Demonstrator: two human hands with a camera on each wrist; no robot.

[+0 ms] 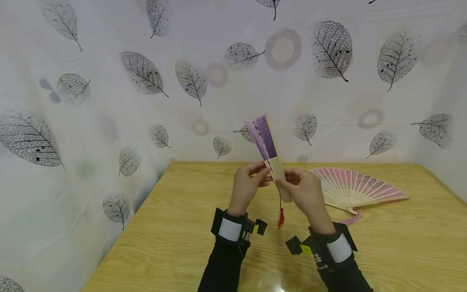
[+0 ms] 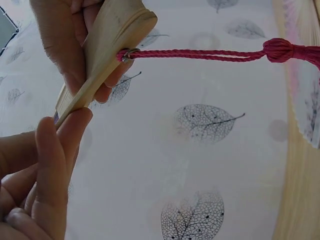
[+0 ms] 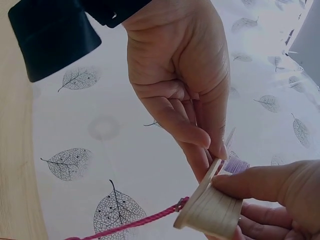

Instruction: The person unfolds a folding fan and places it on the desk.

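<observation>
A purple folding fan [image 1: 265,138], mostly folded, is held up above the table in both hands, its wooden sticks downward. The left hand [image 1: 247,184] pinches one edge of the sticks between thumb and fingers. The right hand [image 1: 304,190] grips the lower wooden part, thumb in front and fingers behind. From the fan's pivot end a red tassel [image 1: 280,219] hangs on a cord. In the left wrist view, the wooden sticks [image 2: 107,45] lie between the two hands. The right wrist view shows the right thumb pressed on the sticks [image 3: 215,205].
A pink folding fan [image 1: 359,188] lies spread on the wooden table [image 1: 175,231], right of the hands, with a pink tassel [image 1: 351,219] at its pivot. Behind the table hangs a white curtain [image 1: 219,24] printed with leaves.
</observation>
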